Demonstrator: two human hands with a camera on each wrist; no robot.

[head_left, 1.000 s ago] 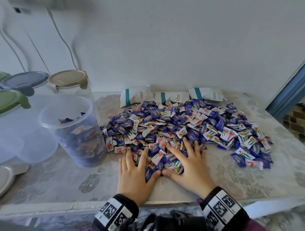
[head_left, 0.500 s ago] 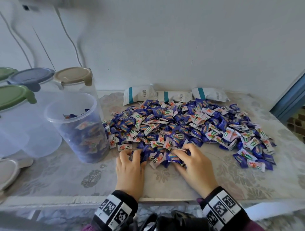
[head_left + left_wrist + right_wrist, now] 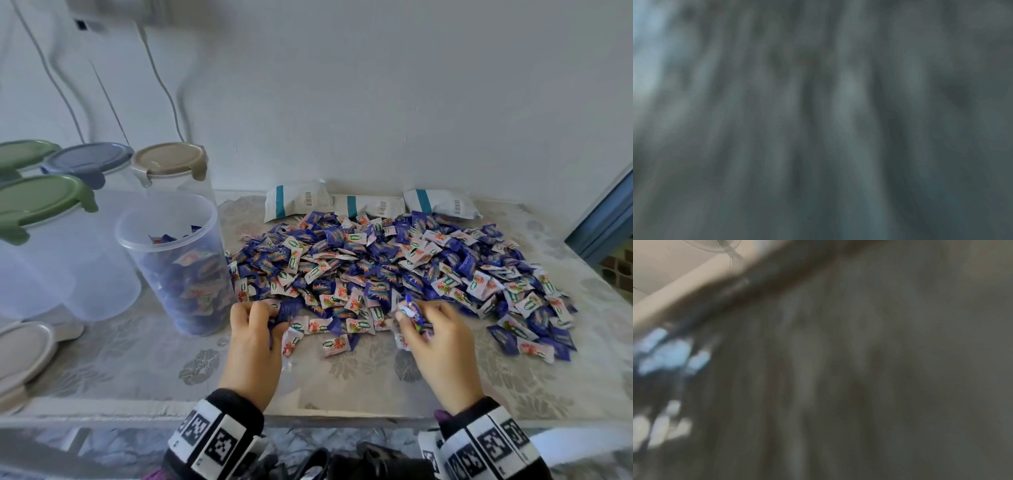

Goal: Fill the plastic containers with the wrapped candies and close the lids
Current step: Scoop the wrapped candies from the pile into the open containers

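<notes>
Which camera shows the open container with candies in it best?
The head view: the open container stands left of the candy pile, partly filled, no lid on. Both wrist views are blurred and show nothing of it.

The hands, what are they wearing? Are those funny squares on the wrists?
Both hands are bare, with no gloves or rings showing. The left hand and the right hand each have a chunky black band around the wrist. White panels on the bands are printed with black square patterns, like little mazes. A bit of purple sleeve peeks out by the right band. The wrist views are too blurry to add more.
</notes>
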